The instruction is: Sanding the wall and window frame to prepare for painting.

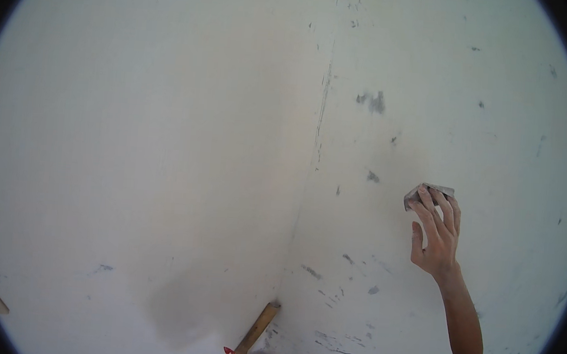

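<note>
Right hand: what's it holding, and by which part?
The right hand presses a small grey sanding block to the white wall, fingertips over its lower edge.

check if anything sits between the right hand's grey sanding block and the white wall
Nothing visible does. The right hand presses the grey sanding block against the white wall, just right of the corner seam.
</note>
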`<state>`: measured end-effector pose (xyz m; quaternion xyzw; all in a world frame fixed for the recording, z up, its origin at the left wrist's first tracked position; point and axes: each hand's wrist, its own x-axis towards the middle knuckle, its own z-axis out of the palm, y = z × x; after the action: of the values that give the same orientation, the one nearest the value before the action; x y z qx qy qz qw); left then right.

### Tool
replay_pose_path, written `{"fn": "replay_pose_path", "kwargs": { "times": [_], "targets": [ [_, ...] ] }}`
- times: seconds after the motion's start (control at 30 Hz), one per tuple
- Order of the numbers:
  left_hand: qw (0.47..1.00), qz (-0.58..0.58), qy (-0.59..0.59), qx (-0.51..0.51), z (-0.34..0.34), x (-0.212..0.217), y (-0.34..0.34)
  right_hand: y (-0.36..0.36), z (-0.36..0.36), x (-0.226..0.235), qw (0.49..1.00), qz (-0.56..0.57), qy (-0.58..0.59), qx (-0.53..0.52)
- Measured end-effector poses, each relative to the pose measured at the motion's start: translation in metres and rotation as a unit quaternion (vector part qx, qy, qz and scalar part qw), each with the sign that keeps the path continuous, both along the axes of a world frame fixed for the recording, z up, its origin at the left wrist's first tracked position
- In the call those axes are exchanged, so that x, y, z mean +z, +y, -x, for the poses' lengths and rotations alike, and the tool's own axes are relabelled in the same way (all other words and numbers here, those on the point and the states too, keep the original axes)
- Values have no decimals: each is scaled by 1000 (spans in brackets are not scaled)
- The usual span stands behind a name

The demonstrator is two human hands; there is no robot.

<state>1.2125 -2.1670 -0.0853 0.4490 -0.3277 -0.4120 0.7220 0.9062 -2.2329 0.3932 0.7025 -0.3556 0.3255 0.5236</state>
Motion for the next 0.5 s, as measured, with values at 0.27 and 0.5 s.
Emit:
{"fn": "replay_pose_path", "kwargs": {
  "times": [0.27,0.5],
  "targets": [
    [996,36,80,16,-8,-11,4,34,40,-63,997,7,-32,74],
    [999,-7,39,-5,6,-43,8,115,81,-205,983,-135,-125,28]
  ]
}}
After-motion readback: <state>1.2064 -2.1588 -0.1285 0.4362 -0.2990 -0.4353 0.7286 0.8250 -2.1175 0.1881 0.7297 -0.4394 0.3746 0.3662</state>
